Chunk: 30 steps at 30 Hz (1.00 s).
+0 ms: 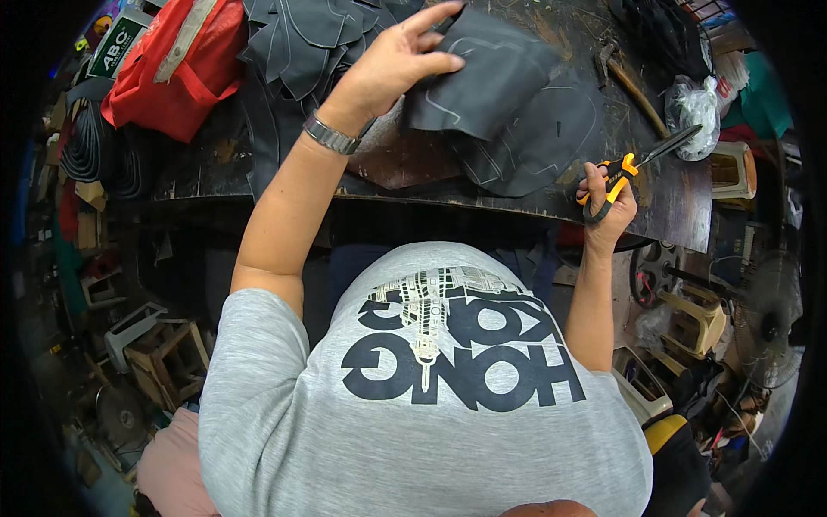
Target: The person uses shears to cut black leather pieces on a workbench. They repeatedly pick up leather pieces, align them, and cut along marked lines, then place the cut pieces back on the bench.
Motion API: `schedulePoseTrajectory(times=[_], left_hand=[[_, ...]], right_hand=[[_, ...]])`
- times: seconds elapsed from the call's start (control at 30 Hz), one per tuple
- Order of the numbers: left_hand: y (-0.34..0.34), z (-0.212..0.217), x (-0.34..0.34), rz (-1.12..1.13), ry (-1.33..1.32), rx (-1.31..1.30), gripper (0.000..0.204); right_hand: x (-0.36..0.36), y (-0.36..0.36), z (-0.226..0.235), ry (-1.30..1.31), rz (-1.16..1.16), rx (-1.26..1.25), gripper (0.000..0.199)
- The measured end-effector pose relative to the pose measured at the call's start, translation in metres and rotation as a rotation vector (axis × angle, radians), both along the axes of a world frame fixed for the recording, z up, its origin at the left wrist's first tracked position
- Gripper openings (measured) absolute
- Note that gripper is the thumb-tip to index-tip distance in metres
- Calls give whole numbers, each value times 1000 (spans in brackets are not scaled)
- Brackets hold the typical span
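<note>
My left hand, a metal-banded watch at its wrist, grips the left edge of a dark grey sheet. This sheet looks like leather or synthetic leather, bends upward and bears pale marking lines. Its thumb lies on the sheet; some fingertips are hidden. On the right, my right hand is closed round the yellow-and-black handles of scissors. Their blades point away to the upper right, apart from the sheet. Beneath the held sheet, another marked dark piece lies on the black worktable.
More marked dark pieces are heaped at the table's far left, beside a red bag and rolled black strips. A hammer lies right of the sheet, near a clear plastic bag. Stools stand below right.
</note>
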<state>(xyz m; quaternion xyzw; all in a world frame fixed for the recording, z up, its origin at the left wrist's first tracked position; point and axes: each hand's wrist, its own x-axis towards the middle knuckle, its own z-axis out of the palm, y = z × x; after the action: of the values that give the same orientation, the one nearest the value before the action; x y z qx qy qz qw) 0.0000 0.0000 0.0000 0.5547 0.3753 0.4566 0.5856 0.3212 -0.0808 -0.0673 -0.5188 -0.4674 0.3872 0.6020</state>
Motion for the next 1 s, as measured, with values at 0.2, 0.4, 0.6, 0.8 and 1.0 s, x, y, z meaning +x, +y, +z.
schedulePoseTrajectory(times=[0.2, 0.4, 0.6, 0.8, 1.0], left_hand=[[-23, -35, -8, 251, 478, 177, 70], [-34, -25, 2, 121, 396, 179, 86], [-49, -5, 42, -263, -86, -413, 66], [-53, 8, 86, -43, -445, 100, 42], [-72, -14, 127, 76, -454, -58, 35]], right_hand=[[-2, 1, 0, -14, -21, -8, 19], [-1, 1, 1, -10, -13, -11, 18], [0, 1, 3, 8, -13, -21, 18], [-2, -1, 13, 160, 56, -76, 20], [-25, -25, 28, 443, 152, -90, 44]])
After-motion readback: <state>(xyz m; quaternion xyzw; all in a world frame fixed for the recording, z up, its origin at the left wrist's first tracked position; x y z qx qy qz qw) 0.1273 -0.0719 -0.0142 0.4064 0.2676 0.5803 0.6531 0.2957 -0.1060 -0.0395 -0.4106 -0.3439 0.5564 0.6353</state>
